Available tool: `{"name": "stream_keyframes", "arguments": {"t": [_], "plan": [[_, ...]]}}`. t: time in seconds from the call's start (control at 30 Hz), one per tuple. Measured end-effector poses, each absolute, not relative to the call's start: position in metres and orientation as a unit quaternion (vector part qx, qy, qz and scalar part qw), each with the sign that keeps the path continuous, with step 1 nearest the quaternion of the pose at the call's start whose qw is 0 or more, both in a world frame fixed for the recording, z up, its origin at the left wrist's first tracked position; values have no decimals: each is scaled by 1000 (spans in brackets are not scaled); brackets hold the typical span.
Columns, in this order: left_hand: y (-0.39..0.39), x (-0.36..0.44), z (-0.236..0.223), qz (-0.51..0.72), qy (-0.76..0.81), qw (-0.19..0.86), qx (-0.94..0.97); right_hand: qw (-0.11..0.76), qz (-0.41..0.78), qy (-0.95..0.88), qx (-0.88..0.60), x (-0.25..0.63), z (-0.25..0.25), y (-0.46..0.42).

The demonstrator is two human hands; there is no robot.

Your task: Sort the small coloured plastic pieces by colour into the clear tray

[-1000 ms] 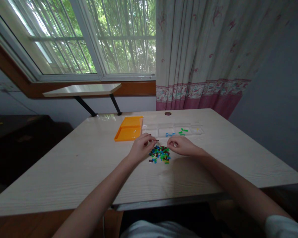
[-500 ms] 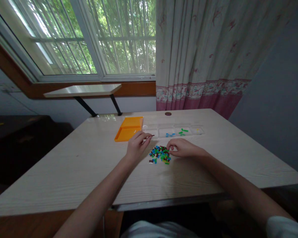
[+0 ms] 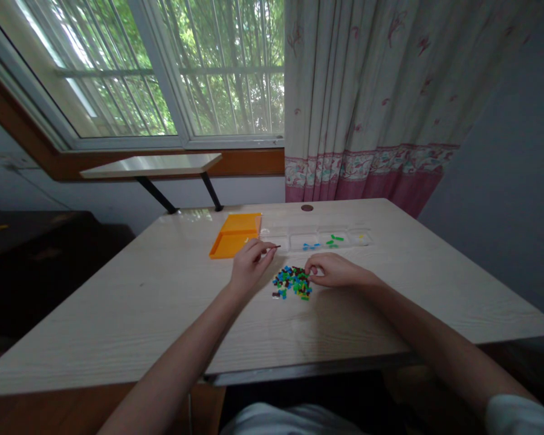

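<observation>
Head view: beyond the near edge of the bench (image 3: 140,314), a dark piece (image 3: 276,295) sits at the near left rim of the pile (image 3: 294,281) of small coloured pieces, where a sleeve or wrist brushing past could knock it away. At the pile's right side, the right hand (image 3: 333,270) has its fingers curled in close to the pieces; a careless sweep there could scatter them, since they look light and loosely heaped. Beyond the pile and to its left, the left hand (image 3: 247,266) pinches a thin brown piece (image 3: 278,246) by one end, so a slight slip could let it twist or drop. Farther off, the clear tray (image 3: 298,237) has low walls; bumping it could jostle the blue pieces (image 3: 305,246), green pieces (image 3: 336,238) and yellow piece (image 3: 361,237) lying in it. As for what is hard to read, pieces deep in the pile are covered by others, and I cannot tell whether the right fingers grip anything. Whether the brown piece touches the tray or hangs above it is also unclear. Past the pile, the tray's see-through dividers fade into the bench, and the left hand partly covers the orange case (image 3: 240,223), beyond and left of the pile.
</observation>
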State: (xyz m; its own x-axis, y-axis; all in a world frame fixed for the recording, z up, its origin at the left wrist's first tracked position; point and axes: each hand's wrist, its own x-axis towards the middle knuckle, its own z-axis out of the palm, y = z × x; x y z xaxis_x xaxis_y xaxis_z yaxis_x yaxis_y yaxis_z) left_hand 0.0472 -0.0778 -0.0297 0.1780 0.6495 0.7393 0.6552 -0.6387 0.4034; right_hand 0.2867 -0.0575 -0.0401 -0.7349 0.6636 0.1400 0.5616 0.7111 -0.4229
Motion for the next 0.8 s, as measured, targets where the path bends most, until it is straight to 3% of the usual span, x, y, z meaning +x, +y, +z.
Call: {"name": "stream_keyframes", "arguments": {"t": [0.27, 0.5, 0.8], "plan": [[-62, 39, -40, -450, -532, 1, -717, 139, 181, -912, -340, 287, -41, -56], [-53, 33, -42, -299, -692, -15, -657, 140, 179, -912, -341, 287, -42, -56], [-48, 28, -45, -264, -715, -5, -647, 137, 186, -909, -346, 289, -41, -56]]}}
